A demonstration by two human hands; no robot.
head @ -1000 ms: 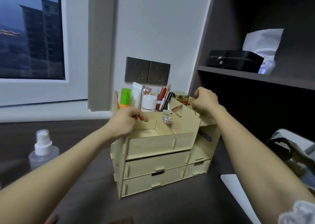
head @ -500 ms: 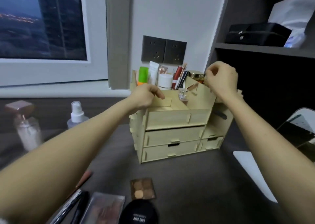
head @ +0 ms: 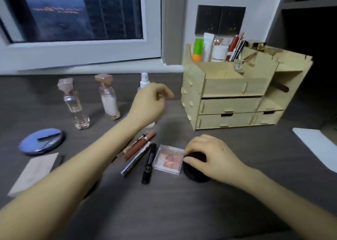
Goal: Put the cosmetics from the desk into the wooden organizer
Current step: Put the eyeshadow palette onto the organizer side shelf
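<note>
The wooden organizer (head: 228, 86) stands at the back right of the dark desk, with tubes, a jar and pencils upright in its top compartments. My right hand (head: 209, 155) grips a round black compact (head: 196, 176) lying on the desk beside a clear eyeshadow palette (head: 168, 158). My left hand (head: 150, 104) hovers above the desk with loosely curled fingers and holds nothing; it partly hides a white spray bottle (head: 144, 79). A black mascara (head: 149, 163), a silver tube (head: 135, 160) and a pink lip gloss (head: 139, 145) lie left of the palette.
Two tall bottles with rose-gold caps (head: 76, 104) (head: 109, 97) stand at the back left. A round blue mirror (head: 42, 143) and a grey card (head: 34, 172) lie at the left. A white sheet (head: 317, 146) sits at the right edge. A window sill runs behind the desk.
Both hands have left the top of the organizer. My right hand came down onto the black compact, my left hand drew back over the desk, and my view tilted down and left.
</note>
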